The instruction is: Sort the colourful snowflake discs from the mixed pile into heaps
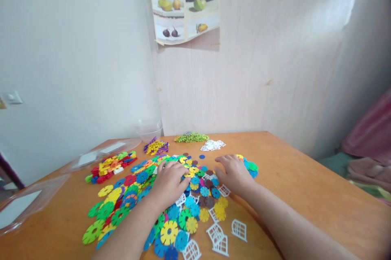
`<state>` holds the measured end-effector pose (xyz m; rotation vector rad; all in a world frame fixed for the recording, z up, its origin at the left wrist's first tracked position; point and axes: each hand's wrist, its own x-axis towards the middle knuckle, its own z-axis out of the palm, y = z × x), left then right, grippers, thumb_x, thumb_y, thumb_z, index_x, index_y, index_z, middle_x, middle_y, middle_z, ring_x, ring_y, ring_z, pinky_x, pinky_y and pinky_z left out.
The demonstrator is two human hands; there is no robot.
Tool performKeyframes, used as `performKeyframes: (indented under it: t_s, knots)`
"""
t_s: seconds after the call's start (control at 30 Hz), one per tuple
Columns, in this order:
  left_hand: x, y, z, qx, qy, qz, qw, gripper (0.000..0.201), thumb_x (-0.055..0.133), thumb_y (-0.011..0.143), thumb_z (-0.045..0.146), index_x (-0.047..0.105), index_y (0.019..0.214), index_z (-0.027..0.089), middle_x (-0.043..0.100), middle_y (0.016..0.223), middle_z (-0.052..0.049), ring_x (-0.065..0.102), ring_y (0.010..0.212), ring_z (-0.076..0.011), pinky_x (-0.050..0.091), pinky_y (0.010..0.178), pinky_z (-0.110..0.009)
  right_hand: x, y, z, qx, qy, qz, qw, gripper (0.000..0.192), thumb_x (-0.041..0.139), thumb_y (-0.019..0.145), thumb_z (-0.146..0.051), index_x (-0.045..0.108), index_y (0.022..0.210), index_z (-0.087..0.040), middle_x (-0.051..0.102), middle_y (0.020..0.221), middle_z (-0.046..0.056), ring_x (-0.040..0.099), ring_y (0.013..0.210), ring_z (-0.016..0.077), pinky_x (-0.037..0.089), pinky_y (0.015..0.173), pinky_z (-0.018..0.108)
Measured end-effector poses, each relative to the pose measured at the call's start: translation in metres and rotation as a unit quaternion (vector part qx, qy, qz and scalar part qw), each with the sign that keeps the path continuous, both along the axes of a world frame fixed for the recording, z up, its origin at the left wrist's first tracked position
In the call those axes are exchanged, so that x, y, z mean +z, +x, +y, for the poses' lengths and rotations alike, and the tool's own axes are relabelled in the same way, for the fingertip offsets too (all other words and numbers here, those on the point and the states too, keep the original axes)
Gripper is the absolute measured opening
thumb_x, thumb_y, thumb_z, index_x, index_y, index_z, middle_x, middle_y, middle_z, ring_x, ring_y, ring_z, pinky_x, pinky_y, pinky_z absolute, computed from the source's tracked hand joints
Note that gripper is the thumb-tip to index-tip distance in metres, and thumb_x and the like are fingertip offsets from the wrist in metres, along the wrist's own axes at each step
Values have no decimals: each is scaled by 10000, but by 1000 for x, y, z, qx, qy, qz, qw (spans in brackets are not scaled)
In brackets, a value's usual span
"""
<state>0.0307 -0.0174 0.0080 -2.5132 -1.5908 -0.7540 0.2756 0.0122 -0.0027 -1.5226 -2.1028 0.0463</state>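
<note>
A spread of flat plastic snowflake discs (128,203) in yellow, green, blue, red and brown covers the middle of an orange wooden table (305,186). My left hand (169,182) lies palm down on the discs, fingers curled among the pieces near the pile's centre. My right hand (233,174) rests palm down at the pile's right side, fingers spread and touching discs. Whether either hand pinches a piece is hidden under the fingers. White lattice window pieces (217,237) lie near the front edge between my forearms.
A heap of small red, orange and green pieces (111,166) lies at the left. A purple-yellow pile (155,146), a green pile (191,137) and white pieces (213,145) sit at the back. Clear plastic bags (27,203) and a clear tub (149,129) stand left. A fruit poster (186,15) hangs on the wall.
</note>
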Motion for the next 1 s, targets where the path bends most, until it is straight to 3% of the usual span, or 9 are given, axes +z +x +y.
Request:
performKeyframes:
  t_s: [0.23, 0.33, 0.47, 0.6, 0.73, 0.87, 1.0]
  knots:
    - [7, 4, -6, 15, 15, 15, 1000, 213, 501, 887, 300, 673, 764, 273, 700, 813, -1, 577, 921, -230, 164, 1085, -511, 1, -12, -12, 73, 26, 23, 997, 292, 536, 901, -359, 693, 1100, -215, 694, 1076, 75, 560, 1062, 249, 400, 918, 360]
    - [11, 5, -7, 25, 25, -8, 999, 260, 456, 921, 319, 686, 810, 271, 711, 849, -9, 598, 914, -223, 209, 1068, -484, 2, -14, -15, 89, 47, 38, 994, 275, 529, 905, -329, 684, 1099, -209, 695, 1073, 71, 566, 1048, 244, 412, 913, 358]
    - [15, 9, -7, 12, 6, -85, 996, 271, 451, 930, 344, 684, 829, 249, 714, 854, -22, 622, 869, -212, 366, 926, -384, 6, -20, -24, 129, 57, 62, 988, 330, 543, 899, -316, 633, 1197, -206, 679, 1124, 80, 575, 1036, 233, 433, 896, 348]
    - [15, 15, -8, -23, -51, -203, 977, 232, 501, 907, 383, 666, 884, 222, 702, 830, -28, 633, 802, -202, 442, 753, -306, 10, -29, -35, 176, 52, 60, 981, 517, 614, 852, -356, 521, 1342, -220, 646, 1190, 92, 564, 1080, 242, 435, 904, 356]
    - [10, 20, -10, -30, -114, -282, 952, 281, 540, 889, 420, 607, 1050, 200, 695, 789, -10, 640, 743, -184, 464, 713, -291, 10, -38, -39, 198, 61, 36, 978, 473, 653, 818, -390, 570, 1250, -216, 661, 1122, 77, 571, 1030, 235, 435, 870, 351]
    - [6, 20, -9, -45, -150, -300, 941, 337, 529, 900, 430, 560, 1141, 197, 713, 838, -22, 662, 796, -188, 483, 736, -295, 9, -36, -34, 182, 72, -3, 981, 307, 612, 841, -354, 631, 1118, -222, 684, 981, 52, 583, 950, 220, 416, 823, 328]
    - [4, 16, -6, -18, -108, -263, 959, 335, 510, 910, 421, 580, 1168, 219, 722, 937, -32, 675, 884, -202, 493, 806, -321, 10, -14, -15, 78, 65, -15, 995, 352, 564, 860, -357, 621, 1178, -217, 687, 1031, 76, 582, 985, 234, 391, 841, 337]
